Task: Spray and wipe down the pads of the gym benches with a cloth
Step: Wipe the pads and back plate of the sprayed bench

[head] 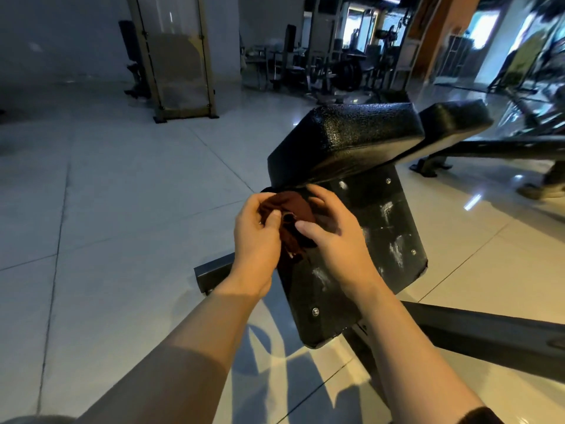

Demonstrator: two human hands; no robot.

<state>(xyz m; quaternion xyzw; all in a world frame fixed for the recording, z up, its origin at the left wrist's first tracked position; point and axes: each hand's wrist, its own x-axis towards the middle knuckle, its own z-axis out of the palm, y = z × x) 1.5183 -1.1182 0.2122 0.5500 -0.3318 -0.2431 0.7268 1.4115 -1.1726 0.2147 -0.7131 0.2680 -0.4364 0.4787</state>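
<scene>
The cloth (293, 218), dark red-brown and bunched, is sitting between the two hands, in front of the lower edge of the black bench pad (345, 139). The left hand (256, 237) is lying at 9 o'clock of the cloth and is pinching its edge with thumb and curled fingers. The right hand (333, 237) is lying at 3 o'clock of the cloth, its fingers are curving around the far side and its thumb is pressing on the near side, so both hands are holding the cloth. Behind the hands, at 5 o'clock, the black backing board (376, 240) of the pad is showing screws and pale scuff marks. A second pad (455, 117) is standing at 2 o'clock. The tiled floor (122, 209) is shining around the bench.
</scene>
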